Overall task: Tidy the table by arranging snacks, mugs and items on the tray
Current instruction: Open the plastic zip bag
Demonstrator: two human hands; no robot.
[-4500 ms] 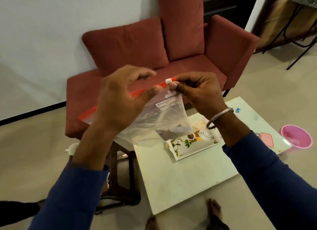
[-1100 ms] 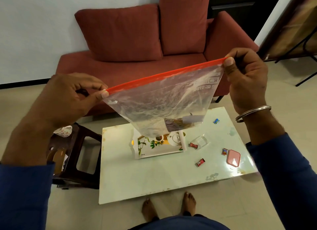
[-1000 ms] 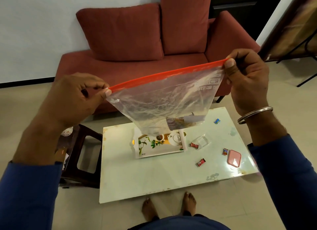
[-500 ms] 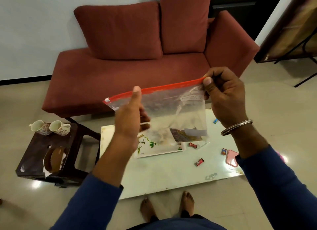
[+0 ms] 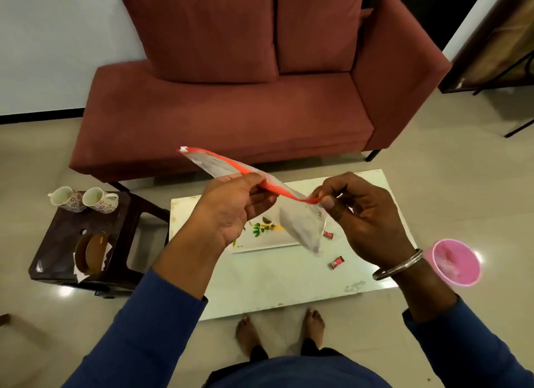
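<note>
Stretching between both hands' grips: zip bag [image 5: 300, 222]

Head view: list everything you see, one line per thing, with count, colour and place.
bag: 1, clear with orange zip strip, held in the air over the table
table: 1, white, on the floor before the sofa
tray: 1, white with leaf print, on the table, partly behind the bag
candies: 2 visible, red wrappers, on the table right of the tray
mugs: 2, white with floral print, on the stool's far edge
stool: 1, dark brown, left of the table
bin: 1, pink, on the floor at right
sofa: 1, red, against the wall
left hand: 1, holds the bag's middle
right hand: 1, pinches the zip strip's end
</note>
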